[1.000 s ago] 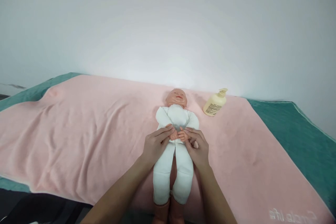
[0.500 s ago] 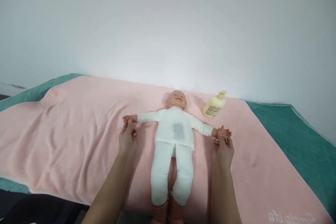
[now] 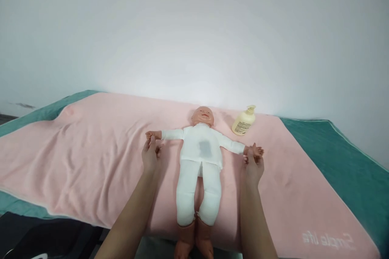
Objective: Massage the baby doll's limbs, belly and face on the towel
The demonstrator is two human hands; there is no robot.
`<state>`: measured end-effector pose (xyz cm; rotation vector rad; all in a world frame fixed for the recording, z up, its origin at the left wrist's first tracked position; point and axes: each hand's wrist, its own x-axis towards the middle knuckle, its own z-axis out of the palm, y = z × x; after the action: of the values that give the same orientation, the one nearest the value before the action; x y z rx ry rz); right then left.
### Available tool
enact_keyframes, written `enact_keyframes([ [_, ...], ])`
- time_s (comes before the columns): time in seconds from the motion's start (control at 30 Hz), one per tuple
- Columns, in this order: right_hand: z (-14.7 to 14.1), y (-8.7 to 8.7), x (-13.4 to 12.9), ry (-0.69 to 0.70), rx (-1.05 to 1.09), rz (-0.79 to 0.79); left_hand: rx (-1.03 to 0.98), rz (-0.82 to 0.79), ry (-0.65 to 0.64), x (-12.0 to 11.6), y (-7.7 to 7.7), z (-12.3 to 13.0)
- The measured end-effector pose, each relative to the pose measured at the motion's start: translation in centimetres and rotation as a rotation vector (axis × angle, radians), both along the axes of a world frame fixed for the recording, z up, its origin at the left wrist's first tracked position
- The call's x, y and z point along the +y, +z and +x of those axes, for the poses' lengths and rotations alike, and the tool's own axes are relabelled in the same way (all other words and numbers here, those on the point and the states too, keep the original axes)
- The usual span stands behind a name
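Note:
A baby doll (image 3: pixel 200 145) with a white cloth body lies face up, its arms stretched out to both sides and its feet toward me. My left hand (image 3: pixel 151 156) is closed around the doll's hand on the left, thumb on top. On the other side my right hand (image 3: pixel 254 166) grips the doll's other hand near the wrist, with the small fingers sticking out past my thumb. A grey patch marks the doll's chest. My fingers under the doll's hands are partly hidden.
Beyond the doll's arm on the right stands a pale yellow pump bottle (image 3: pixel 243 120). A pink blanket (image 3: pixel 100 137) with some wrinkles lies over a green sheet (image 3: pixel 340 153). A white wall (image 3: pixel 194 36) rises behind. Something black (image 3: pixel 51 236) is at the lower left.
The view has shifted slightly, so the doll's feet show more. Both my hands keep hold of the doll's hands, with little visible movement.

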<state>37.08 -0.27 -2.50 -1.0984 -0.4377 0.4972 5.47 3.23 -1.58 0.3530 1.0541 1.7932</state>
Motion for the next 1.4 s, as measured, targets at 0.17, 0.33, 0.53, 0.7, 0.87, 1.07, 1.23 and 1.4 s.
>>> enact_keyframes([
  [0.17,-4.3,1.0,-1.1,-0.019,-0.361,0.015,0.439,0.163,-0.039,-1.9,0.7,3.2],
  [0.33,-6.6,0.4,-1.9,0.241,-0.883,0.019,0.96,0.477,-0.298,-2.8,0.1,5.4],
  [0.53,-6.7,0.6,-2.0,0.352,-1.255,0.104,1.298,0.744,-0.421,-1.8,-0.9,5.4],
  [0.7,-6.6,0.4,-2.1,0.34,-1.309,0.167,1.346,0.766,-0.385,-1.7,-1.1,5.5],
  [0.87,-6.6,-0.2,-1.8,0.296,-1.28,0.179,1.194,0.74,-0.41,-1.7,-1.3,5.5],
  [1.07,-6.1,-0.7,-1.3,0.078,-0.897,-0.013,0.732,0.43,-0.32,-1.6,-0.8,4.6],
  [1.23,-5.8,-0.3,-1.2,0.048,-0.675,-0.134,0.313,0.232,-0.136,-0.5,-0.4,2.8],
  [1.4,-4.9,0.0,-0.8,-0.051,-0.449,-0.055,-0.056,0.136,-0.017,0.9,-0.9,1.1],
])
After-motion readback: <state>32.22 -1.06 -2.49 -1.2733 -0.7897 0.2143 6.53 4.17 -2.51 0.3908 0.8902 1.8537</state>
